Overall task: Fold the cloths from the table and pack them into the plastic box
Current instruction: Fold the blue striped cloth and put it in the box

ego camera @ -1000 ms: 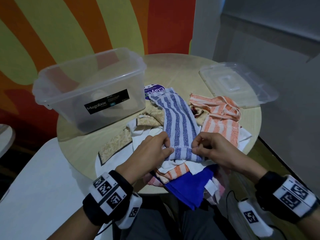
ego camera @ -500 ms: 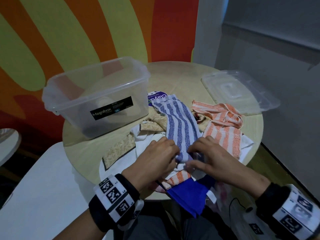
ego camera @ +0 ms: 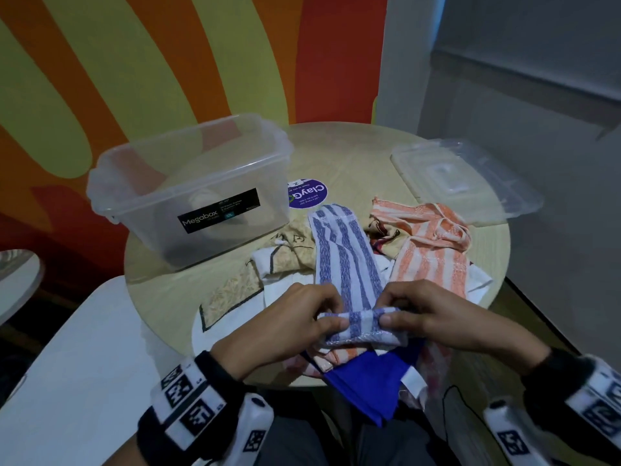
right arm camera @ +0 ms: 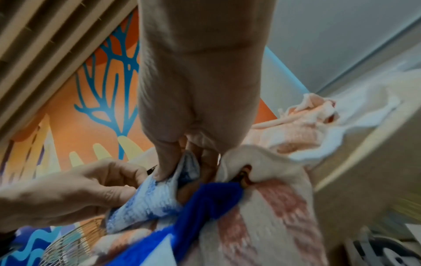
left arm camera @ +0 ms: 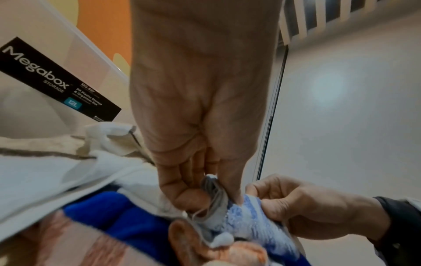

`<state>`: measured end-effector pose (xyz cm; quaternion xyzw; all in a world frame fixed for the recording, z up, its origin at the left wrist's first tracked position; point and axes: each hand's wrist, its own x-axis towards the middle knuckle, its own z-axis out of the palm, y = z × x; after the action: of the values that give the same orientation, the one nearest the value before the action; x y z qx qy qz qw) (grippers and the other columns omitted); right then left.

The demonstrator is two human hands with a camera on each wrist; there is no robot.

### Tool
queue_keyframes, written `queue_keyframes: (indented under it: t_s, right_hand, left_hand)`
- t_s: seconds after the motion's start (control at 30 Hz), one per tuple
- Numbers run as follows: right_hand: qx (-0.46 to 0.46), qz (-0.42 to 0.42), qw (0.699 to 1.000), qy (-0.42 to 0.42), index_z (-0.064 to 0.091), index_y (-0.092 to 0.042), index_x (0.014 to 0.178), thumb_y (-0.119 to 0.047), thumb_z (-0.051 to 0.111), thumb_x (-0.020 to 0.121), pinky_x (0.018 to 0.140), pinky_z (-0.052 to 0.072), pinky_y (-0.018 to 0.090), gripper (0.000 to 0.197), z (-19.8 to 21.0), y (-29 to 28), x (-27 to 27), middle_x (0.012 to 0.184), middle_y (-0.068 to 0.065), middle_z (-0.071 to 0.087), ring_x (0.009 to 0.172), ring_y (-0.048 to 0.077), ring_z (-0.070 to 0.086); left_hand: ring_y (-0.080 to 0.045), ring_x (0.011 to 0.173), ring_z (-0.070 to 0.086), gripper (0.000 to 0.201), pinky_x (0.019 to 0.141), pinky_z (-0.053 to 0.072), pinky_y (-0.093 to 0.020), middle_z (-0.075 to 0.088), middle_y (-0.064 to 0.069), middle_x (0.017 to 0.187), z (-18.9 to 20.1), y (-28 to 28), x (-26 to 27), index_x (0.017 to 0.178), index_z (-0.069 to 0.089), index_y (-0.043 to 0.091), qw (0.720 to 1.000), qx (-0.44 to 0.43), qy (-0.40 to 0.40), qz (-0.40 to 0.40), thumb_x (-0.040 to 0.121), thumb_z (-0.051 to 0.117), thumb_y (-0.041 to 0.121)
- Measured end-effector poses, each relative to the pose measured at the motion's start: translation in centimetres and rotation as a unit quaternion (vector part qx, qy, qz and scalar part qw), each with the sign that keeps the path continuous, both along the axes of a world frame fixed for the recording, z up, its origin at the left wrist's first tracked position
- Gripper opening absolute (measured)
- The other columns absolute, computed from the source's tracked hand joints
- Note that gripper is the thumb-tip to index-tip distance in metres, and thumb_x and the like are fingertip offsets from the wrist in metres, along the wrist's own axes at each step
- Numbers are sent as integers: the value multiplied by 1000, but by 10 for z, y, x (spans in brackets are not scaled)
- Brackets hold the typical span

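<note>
A blue-and-white striped cloth (ego camera: 346, 260) lies lengthwise across the pile of cloths on the round table (ego camera: 342, 153). Its near end is turned up into a fold. My left hand (ego camera: 295, 324) pinches the fold's left corner between thumb and fingers (left arm camera: 212, 196). My right hand (ego camera: 423, 314) pinches the right corner (right arm camera: 173, 172). The clear plastic box (ego camera: 188, 193) stands open at the table's back left, apart from both hands. A pale rolled item shows dimly through its wall.
An orange-striped cloth (ego camera: 433, 253) lies right of the striped one, beige and white cloths (ego camera: 279, 264) to its left, a solid blue cloth (ego camera: 363, 388) hangs over the near table edge. The box's lid (ego camera: 463, 179) rests at the back right. A purple sticker (ego camera: 307, 196) sits mid-table.
Both hands, pinching the near edge of the blue-striped cloth, came together and then spread apart again, and the near end is now lifted and turned over into a fold.
</note>
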<state>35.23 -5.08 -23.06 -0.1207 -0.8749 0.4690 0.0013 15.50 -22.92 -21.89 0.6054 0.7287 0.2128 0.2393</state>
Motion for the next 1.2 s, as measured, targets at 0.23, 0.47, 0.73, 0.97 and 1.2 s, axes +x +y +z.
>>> queue_keyframes:
  t_s: [0.23,0.47,0.73,0.97,1.2]
  right_hand:
    - [26,3,996,-89,65,-16,83,-40,60,101,64,43,28,31,-17,0,-7,72,-7,60,65,8,55]
    - [109,-3,988,-106,68,-27,85,-44,63,97,80,51,35,22,-14,-9,-10,94,-10,58,85,7,59]
    - [262,-1,963,61,62,-31,104,-63,60,90,77,40,24,35,-27,-35,-6,98,-16,48,94,6,44]
    - [325,27,945,34,66,-24,112,-34,59,94,75,46,32,22,-34,-36,-7,104,-9,59,94,14,52]
    - [178,48,981,-59,65,-19,93,-31,61,99,79,42,33,14,-17,-15,-21,95,-7,52,89,9,50]
  left_hand:
    - [-16,81,61,34,76,51,-42,64,-1,89,-18,0,-3,82,67,14,998,-47,32,19,100,62,42]
    - [-18,87,54,39,80,46,-41,50,-1,98,-15,1,3,84,67,9,993,-98,59,3,104,55,41]
    - [-23,81,58,44,71,44,-39,54,-4,85,-21,-4,5,67,53,16,993,-75,83,46,103,57,40]
    - [-17,82,57,18,68,46,-34,61,4,86,-8,-3,4,87,58,20,996,-24,71,50,97,66,33]
    - [-13,98,47,25,76,40,-31,57,9,101,-5,-1,3,101,64,24,973,11,207,-103,90,68,47]
